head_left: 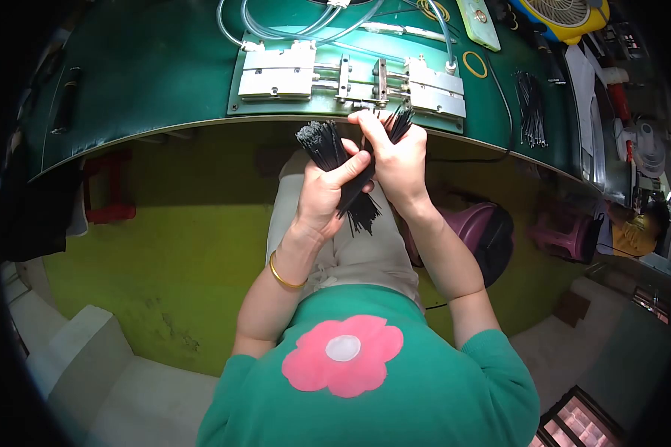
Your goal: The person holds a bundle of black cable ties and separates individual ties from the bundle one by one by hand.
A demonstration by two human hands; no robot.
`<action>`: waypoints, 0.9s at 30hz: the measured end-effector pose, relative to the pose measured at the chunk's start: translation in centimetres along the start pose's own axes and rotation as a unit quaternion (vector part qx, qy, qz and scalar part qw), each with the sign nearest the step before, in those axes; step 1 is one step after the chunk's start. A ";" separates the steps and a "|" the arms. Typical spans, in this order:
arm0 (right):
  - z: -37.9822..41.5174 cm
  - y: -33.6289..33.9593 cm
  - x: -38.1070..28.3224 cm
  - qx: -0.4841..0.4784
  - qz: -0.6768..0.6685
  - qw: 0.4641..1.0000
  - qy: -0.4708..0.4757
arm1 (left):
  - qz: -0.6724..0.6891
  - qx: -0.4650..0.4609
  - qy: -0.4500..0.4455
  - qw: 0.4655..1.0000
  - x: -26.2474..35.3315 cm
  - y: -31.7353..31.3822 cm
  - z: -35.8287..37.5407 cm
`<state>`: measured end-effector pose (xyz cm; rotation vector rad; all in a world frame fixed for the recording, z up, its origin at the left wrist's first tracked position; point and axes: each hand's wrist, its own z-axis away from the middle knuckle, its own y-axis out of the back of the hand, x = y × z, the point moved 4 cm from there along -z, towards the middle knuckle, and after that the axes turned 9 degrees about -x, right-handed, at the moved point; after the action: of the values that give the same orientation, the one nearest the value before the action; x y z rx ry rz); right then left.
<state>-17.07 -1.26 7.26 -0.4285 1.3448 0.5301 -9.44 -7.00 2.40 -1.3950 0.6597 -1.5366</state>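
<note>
Thick bundles of thin black strands [358, 200] are in my left hand [326, 190], its fingers wrapped round them. The cut-looking ends fan out above and below that hand. My right hand [397, 158] is closed on a smaller bunch of black strands [400, 124], which pokes up between its thumb and fingers. Both hands are close together just below the front edge of the bench. Directly beyond them stands a metal fixture [277, 73] with two silver blocks and clamps on a pale plate.
The green bench [149, 82] carries clear tubes [276, 31], a yellow ring [475, 65], a phone-like pale green object [479, 24], a yellow fan [564, 16] and another black strand bundle [530, 110]. Purple stools [566, 235] and a red stool [110, 212] stand below.
</note>
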 end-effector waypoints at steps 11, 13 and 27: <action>-0.5 0.1 0.5 0.019 -0.017 1.000 -0.012 | -0.030 0.001 -0.003 1.000 0.1 0.0 -0.4; -0.5 0.1 0.6 0.021 -0.025 0.999 -0.019 | -0.012 -0.008 -0.001 1.000 0.5 -0.3 -0.3; 0.2 -0.1 0.1 -0.041 -0.008 0.998 0.042 | -0.101 0.005 -0.017 0.995 1.6 0.1 0.7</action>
<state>-16.87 -1.19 7.21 -0.5343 1.4014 0.5608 -8.59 -8.29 3.22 -1.5135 0.5022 -1.6668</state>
